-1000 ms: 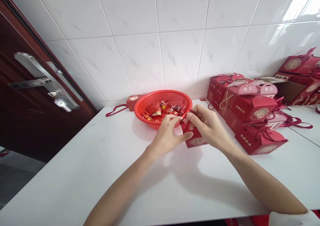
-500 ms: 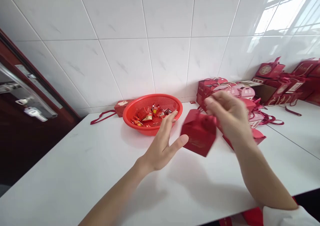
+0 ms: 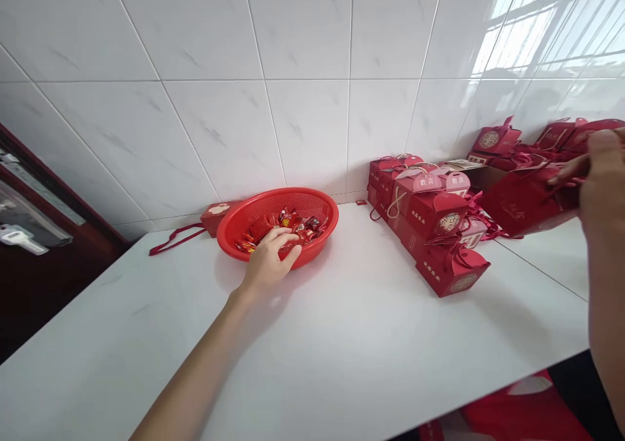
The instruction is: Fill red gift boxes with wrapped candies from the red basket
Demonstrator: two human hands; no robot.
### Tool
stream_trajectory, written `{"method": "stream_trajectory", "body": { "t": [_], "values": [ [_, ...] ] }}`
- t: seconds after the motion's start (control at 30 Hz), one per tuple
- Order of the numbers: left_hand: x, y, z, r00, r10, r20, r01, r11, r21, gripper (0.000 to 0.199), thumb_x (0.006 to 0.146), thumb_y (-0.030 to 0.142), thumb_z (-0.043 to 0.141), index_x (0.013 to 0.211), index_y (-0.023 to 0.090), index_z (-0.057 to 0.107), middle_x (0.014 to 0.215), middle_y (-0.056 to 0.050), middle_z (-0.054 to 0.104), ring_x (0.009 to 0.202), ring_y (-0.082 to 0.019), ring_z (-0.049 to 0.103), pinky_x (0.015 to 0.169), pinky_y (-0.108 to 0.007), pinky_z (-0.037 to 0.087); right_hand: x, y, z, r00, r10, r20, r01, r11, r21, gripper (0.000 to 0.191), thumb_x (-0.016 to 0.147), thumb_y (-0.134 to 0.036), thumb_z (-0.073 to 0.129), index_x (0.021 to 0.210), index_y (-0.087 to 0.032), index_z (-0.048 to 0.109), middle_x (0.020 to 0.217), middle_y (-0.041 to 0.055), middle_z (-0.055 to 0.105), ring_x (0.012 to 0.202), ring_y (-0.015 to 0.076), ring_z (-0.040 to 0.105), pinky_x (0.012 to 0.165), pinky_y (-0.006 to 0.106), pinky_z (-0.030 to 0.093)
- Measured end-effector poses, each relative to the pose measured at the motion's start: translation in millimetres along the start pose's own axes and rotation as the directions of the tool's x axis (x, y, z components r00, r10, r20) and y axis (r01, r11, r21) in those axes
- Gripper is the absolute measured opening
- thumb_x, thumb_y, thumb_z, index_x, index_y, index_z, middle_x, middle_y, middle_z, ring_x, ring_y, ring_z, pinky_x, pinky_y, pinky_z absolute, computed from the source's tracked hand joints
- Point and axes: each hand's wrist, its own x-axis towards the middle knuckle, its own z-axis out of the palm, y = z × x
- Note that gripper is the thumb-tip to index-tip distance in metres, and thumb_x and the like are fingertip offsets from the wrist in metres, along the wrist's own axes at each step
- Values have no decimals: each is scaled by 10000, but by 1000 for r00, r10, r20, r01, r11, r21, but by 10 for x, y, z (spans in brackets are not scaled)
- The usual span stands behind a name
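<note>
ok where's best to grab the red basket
Probably by the flared rim of the red basket, from the right: it juts out there, while a tiled wall stands behind, a red box sits at left and the left hand is over the near edge.

Pretty bright overall, with harsh window glare on the wall tiles [image 3: 307, 24] up right, soft shadows on the tabletop [image 3: 351, 363], bit of blur on the right hand [image 3: 605, 174], kinda stretched edges.
</note>
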Motion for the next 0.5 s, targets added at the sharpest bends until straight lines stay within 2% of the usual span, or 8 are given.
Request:
{"method": "stream_trajectory", "body": {
  "t": [0.07,0.13,0.27,0.37,0.5],
  "values": [
    [0,0,14,1000,5,9,-5,1000,26,345,876,468,488,1005,218,689,1233,-94,660,1218,-287,582,1023,-429,482,52,73,177,996,57,-71,-62,996,-70,373,838,-166,681,674,-299,373,522,-52,448,520,203,655,471,327,354],
    [-10,28,28,1000,2,10,-3,999,50,330,876,454,476,981,223,686,1180,-84,688,1202,-285,593,998,-418,493,49,155,347,988,147,-54,-152,983,-107,394,829,-70,648,667,-297,371,483,-59,472,440,160,597,455,306,319],
    [-19,65,44,1000,-9,3,9,997,82,303,870,438,472,944,235,685,1136,-66,712,1165,-280,617,937,-389,519,-86,339,574,934,318,164,-295,944,-150,350,824,-19,608,708,-285,413,405,-88,463,361,138,494,464,295,331],
    [-20,62,44,1000,-6,7,5,994,111,305,883,440,459,923,241,687,1119,-57,723,1150,-269,625,891,-361,522,-205,437,648,910,323,259,-280,941,-191,312,781,-53,681,660,-256,478,455,-58,506,444,135,514,559,304,378],
    [-26,71,40,999,-18,31,13,988,155,318,898,436,428,904,246,683,1109,-40,728,1076,-245,657,796,-321,513,-262,463,654,925,252,284,-189,954,-233,297,736,-98,734,623,-247,502,573,-39,529,588,139,503,724,320,372]
  ]
}}
